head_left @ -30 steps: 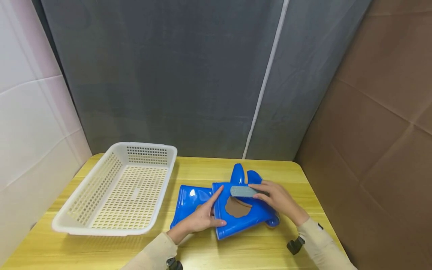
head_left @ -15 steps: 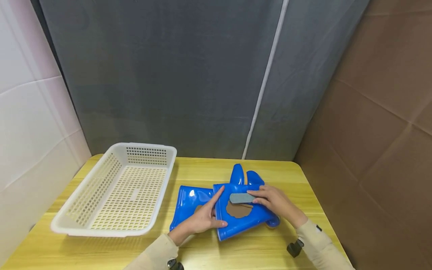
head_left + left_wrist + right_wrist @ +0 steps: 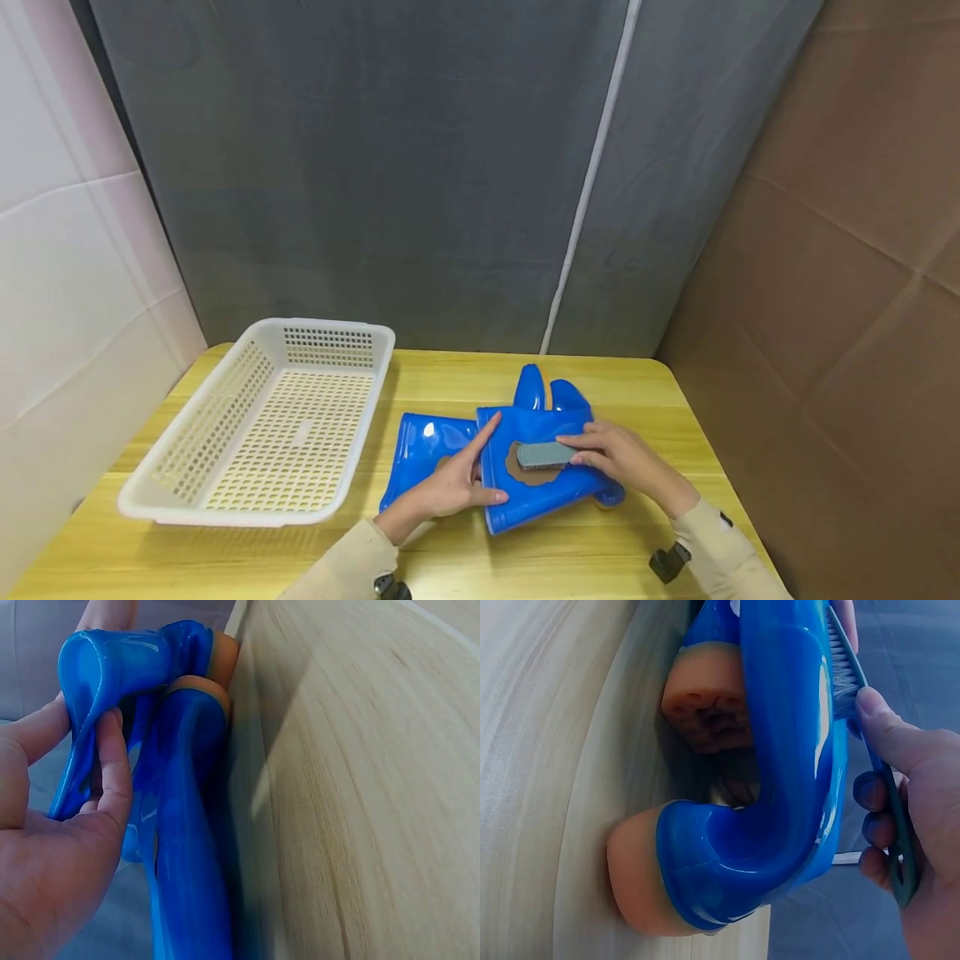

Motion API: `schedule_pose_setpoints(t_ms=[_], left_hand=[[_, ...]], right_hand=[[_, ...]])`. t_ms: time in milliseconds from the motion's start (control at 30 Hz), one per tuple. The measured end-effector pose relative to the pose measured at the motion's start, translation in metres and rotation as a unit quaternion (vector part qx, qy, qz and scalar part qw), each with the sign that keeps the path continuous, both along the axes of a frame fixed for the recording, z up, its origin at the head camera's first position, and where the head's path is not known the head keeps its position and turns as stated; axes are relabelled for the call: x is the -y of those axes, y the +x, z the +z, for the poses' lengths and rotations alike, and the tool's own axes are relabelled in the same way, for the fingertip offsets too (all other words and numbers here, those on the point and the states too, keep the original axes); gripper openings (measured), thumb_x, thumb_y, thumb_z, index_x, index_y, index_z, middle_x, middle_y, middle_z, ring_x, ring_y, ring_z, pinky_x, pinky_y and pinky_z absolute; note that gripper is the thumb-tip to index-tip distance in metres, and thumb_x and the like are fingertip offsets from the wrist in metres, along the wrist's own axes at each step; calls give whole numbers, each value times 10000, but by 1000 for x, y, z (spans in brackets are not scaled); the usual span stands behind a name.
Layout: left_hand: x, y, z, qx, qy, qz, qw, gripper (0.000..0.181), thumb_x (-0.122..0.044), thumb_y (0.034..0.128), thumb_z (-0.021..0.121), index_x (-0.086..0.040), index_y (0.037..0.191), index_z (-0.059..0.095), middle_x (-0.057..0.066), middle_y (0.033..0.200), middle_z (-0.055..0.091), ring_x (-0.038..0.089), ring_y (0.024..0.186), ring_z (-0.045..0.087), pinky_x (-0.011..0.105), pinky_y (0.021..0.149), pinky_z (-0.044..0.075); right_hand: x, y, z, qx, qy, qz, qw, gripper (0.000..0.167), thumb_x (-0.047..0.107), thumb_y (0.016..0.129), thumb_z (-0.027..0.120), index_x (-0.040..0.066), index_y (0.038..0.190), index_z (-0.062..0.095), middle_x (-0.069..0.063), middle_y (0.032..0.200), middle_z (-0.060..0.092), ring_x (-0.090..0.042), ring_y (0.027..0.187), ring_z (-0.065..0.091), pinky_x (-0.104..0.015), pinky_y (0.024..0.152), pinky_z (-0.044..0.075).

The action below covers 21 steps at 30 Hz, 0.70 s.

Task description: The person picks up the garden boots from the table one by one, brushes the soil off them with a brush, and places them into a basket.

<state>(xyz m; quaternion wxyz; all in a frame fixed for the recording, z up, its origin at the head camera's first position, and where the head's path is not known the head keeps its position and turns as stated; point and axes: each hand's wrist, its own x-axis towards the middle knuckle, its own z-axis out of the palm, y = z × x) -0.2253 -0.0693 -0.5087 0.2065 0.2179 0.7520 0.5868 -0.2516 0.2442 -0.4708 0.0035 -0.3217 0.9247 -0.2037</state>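
Two shiny blue rain boots lie on the table, the upper boot [image 3: 517, 510] crossing over the lower boot [image 3: 422, 454]. On the upper boot's shaft is a brown patch [image 3: 536, 477]. My left hand [image 3: 447, 483] grips that boot by its open top; the left wrist view shows some fingers inside the shaft [image 3: 142, 656]. My right hand [image 3: 626, 458] holds a grey-green scrubbing brush [image 3: 542, 454] by its handle. Its bristles [image 3: 841, 671] face the shaft and touch it in the right wrist view. Orange soles [image 3: 705, 694] show there too. The brush covers part of the brown patch.
A white perforated plastic basket [image 3: 375, 392] stands left of the boots on the wooden table [image 3: 450, 362]. A dark grey curtain [image 3: 375, 167] hangs behind the table, a brown one [image 3: 840, 292] along the right side.
The brush has come down from the patch's upper edge onto the brown patch, my right hand moving with it. My left hand keeps its hold on the boot.
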Motion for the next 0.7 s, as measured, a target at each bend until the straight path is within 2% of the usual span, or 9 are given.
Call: schedule_pose_setpoints(t_ms=[133, 300, 467, 700], left_hand=[[2, -1, 0, -62, -86, 22, 9999, 1071, -294, 848, 784, -456, 1567, 7, 191, 1349, 624, 218, 970, 748, 340, 866, 605], [4, -1, -1, 5, 15, -102, 9999, 1103, -297, 838, 796, -426, 1575, -15, 199, 1356, 619, 227, 1004, 741, 356, 890, 599], [5, -2, -1, 98, 122, -265, 9995, 1145, -266, 829, 807, -391, 1581, -47, 230, 1460, 519, 249, 1068, 723, 376, 914, 592], [6, -4, -1, 77, 132, -289, 9995, 1171, -262, 812, 819, -375, 1585, -53, 234, 1543, 405, 266, 1101, 708, 383, 914, 592]], right_hand=[[-2, 5, 2, 106, 4, 86, 9999, 391, 474, 961, 558, 343, 1321, 635, 134, 761, 415, -4, 721, 406, -164, 646, 375], [-3, 13, 4, 229, 17, 115, 9997, 398, 487, 955, 558, 341, 1316, 640, 134, 770, 422, -6, 748, 422, -171, 668, 379], [-3, 17, 3, 312, 4, 9, 9995, 417, 509, 948, 556, 356, 1330, 625, 138, 787, 442, -6, 780, 434, -174, 677, 385], [-2, 13, 0, 201, -331, 35, 9992, 399, 451, 964, 572, 325, 1338, 625, 133, 822, 467, -8, 771, 444, -173, 683, 401]])
